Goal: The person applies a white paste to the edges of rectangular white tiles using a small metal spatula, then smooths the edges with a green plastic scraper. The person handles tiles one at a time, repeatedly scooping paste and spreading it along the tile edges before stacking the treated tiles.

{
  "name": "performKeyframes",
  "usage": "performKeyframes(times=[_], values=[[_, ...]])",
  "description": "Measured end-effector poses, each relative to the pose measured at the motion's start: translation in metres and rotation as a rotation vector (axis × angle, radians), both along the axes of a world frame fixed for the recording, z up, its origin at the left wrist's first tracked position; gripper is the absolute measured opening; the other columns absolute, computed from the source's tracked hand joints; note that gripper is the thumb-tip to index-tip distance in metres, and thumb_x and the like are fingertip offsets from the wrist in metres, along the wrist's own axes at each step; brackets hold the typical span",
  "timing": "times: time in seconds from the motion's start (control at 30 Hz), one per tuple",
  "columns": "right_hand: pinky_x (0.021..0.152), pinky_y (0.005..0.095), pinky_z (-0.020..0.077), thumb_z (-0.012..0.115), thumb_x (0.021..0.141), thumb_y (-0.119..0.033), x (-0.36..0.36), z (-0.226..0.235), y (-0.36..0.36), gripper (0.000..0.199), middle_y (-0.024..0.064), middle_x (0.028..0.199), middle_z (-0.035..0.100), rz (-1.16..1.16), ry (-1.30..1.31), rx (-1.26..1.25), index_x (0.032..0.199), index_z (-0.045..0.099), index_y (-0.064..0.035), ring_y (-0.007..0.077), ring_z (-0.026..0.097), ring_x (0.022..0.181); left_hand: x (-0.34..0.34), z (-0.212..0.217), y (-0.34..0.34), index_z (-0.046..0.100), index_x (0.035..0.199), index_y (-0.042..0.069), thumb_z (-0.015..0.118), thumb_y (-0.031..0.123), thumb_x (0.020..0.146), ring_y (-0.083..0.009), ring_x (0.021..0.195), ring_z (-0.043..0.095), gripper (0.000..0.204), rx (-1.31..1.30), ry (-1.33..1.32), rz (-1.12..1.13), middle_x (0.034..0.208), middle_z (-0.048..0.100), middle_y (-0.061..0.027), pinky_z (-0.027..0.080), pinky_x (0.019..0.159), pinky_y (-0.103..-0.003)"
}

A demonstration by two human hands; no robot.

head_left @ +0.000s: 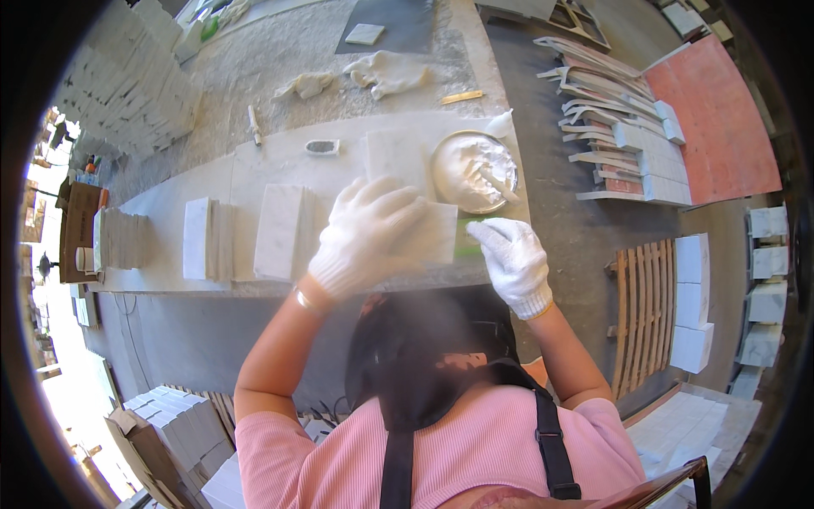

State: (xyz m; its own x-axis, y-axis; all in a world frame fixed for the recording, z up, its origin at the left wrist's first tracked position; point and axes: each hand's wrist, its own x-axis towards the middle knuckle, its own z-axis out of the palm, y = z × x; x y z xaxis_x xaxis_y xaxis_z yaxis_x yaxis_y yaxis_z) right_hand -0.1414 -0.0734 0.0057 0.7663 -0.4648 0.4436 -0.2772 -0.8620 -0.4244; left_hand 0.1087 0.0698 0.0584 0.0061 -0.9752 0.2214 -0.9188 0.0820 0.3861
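Observation:
My left hand (365,237), in a white knitted glove, is over a pale stone tile (439,233) and grips it; its fingers are blurred by motion. At the tile's right end is my right hand (515,261), gloved too, its fingers pressed together. Whatever it pinches is hidden. A flat green piece (466,241) shows between tile and right hand. Beyond them stands a round tub of white paste (469,174) with a stick-like tool (497,184) in it. Another pale tile (395,159) lies behind my left hand.
Upright tile stacks (282,231) stand along the bench (170,282) to the left, with a taller stack (127,81) at far left. Crumpled gloves (387,73), a yellow strip (461,97) and a small oblong block (322,148) lie farther back. A wooden pallet (646,314) is right.

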Motion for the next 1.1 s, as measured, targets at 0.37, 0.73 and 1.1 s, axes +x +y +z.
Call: performKeyframes(times=[0.37, 0.73, 1.1], values=[[0.075, 0.0414, 0.0557, 0.064, 0.088, 0.002, 0.028, 0.010, -0.003, 0.055, 0.0103, 0.092, 0.064, 0.092, 0.073, 0.068, 0.135, 0.073, -0.0244, 0.0311, 0.065, 0.082, -0.001, 0.000, 0.000, 0.066, 0.139, 0.014, 0.093, 0.046, 0.061, -0.0353, 0.142, 0.050, 0.089, 0.011, 0.030, 0.019, 0.144, 0.064, -0.0080, 0.035, 0.119, -0.056], [0.085, 0.0347, 0.0575, 0.064, 0.090, 0.009, 0.021, 0.025, 0.013, 0.048, 0.0119, 0.100, 0.071, -0.002, -0.112, 0.550, 0.133, 0.072, -0.0089, 0.0261, 0.071, 0.091, -0.001, -0.001, 0.000, 0.066, 0.138, 0.013, 0.093, 0.045, 0.061, -0.0352, 0.142, 0.051, 0.087, -0.002, 0.007, 0.020, 0.145, 0.063, -0.0084, 0.036, 0.119, -0.055], [0.087, 0.0339, 0.0578, 0.075, 0.086, 0.010, -0.017, 0.021, 0.027, 0.028, 0.0104, 0.104, 0.074, 0.182, -0.175, 0.556, 0.109, 0.079, -0.0041, 0.0233, 0.072, 0.096, -0.009, 0.000, -0.004, 0.063, 0.138, 0.012, 0.092, 0.031, 0.064, -0.0344, 0.134, 0.057, 0.082, -0.012, -0.073, 0.029, 0.139, 0.064, -0.0110, 0.041, 0.115, -0.051]])
